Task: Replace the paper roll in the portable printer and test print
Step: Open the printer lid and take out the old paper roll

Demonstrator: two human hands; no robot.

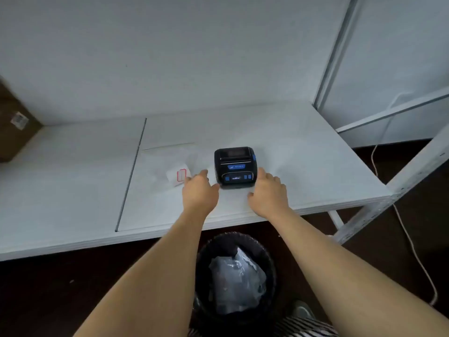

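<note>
Sitting near the front edge of the white surface (291,132), the portable printer (235,166) lies flat with its lid down and its button panel turned toward the person, presumably so the controls and the blue latch (254,157) at its 3 o'clock side stay within easy reach; the lid looks closed, so the roll swap appears not yet begun, though whether any paper sits inside cannot be told; the left hand (199,190) lies at the printer's 8 o'clock, fingers loosely extended toward its left side, seemingly just touching or just short of the casing, holding nothing; the right hand (268,190) mirrors it at 4 o'clock, fingers relaxed and spread beside the right side, its grip likewise empty; the two hands flank the body as if to steady or lift it before opening; at the printer's 9 o'clock, just beyond the left hand, lies a white label piece with a red outline (178,176), probably the new stock kept close for loading, though its exact form is unclear; farther out at 10 o'clock a brown cardboard box (14,122) sits against the wall; below the surface at 6 o'clock a black waste bin (235,276) holds crumpled plastic, handy for discards; a white cable (410,244) trails on the floor at 4 o'clock.
</note>
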